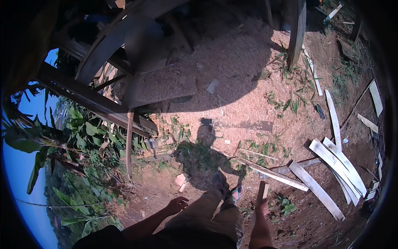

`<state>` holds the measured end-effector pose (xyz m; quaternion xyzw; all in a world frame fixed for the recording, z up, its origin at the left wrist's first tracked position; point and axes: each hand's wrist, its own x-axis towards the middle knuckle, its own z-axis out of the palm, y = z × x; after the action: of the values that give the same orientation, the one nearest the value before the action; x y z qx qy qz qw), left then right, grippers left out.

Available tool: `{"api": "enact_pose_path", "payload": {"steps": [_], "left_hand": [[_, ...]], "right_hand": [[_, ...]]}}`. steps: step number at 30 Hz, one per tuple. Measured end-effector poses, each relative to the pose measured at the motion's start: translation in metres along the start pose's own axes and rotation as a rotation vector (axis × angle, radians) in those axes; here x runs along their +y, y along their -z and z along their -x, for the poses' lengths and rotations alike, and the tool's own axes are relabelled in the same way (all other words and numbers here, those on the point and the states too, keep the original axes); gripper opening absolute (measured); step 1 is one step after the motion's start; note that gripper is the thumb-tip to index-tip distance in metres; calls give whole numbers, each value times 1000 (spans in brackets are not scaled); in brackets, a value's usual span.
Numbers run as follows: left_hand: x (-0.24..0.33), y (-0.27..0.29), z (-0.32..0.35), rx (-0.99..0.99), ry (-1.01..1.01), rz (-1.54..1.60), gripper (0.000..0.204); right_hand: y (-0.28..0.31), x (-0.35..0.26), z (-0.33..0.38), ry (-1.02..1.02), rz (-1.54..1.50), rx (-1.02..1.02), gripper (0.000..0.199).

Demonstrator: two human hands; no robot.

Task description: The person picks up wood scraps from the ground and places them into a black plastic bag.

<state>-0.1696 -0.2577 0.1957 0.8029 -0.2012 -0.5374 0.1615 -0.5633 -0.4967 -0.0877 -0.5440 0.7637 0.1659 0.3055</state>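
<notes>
My right hand [261, 205] is closed around a short wooden block [262, 191], which stands up past the fingers. The block has a brown face and a paler edge; its lower part is hidden in my grip. At my left side, my left hand [177, 206] hangs beside my thigh with loosely bent fingers and nothing visible in it. Beyond my sandalled feet, a long narrow plank [271, 173] lies on the ground. A small pale wood offcut [181, 180] rests on the soil left of my feet.
Several pale boards [340, 168] lie stacked at the right, beside a longer single board [317, 191]. A wooden post [296, 35] stands at the far right. Timber beams [89, 97] of a shaded structure rise at the left, above leafy plants [83, 141]. Sawdust [236, 112] covers the ground ahead.
</notes>
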Motion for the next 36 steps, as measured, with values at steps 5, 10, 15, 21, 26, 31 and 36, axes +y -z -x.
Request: {"api": "enact_pose_path", "payload": {"steps": [5, 10, 15, 21, 26, 31, 36], "left_hand": [[5, -3, 6, 36, 51, 46, 36], [1, 0, 9, 120, -104, 66, 35], [-14, 10, 12, 220, -105, 270, 31], [-40, 34, 17, 278, -101, 461, 29], [-55, 54, 6, 261, -196, 552, 31], [-107, 89, 7, 193, -89, 664, 38], [-163, 123, 13, 114, -13, 542, 37]], "right_hand": [[52, -37, 20, -29, 46, 53, 34], [83, -62, 18, 46, 77, 104, 38], [109, -81, 25, 117, 118, 53, 41], [124, -114, 49, 256, 249, -20, 37], [121, -133, 44, 240, 168, 11, 49], [103, -194, 89, 450, 355, 56, 31], [87, -274, 152, 582, 374, -58, 34]]}}
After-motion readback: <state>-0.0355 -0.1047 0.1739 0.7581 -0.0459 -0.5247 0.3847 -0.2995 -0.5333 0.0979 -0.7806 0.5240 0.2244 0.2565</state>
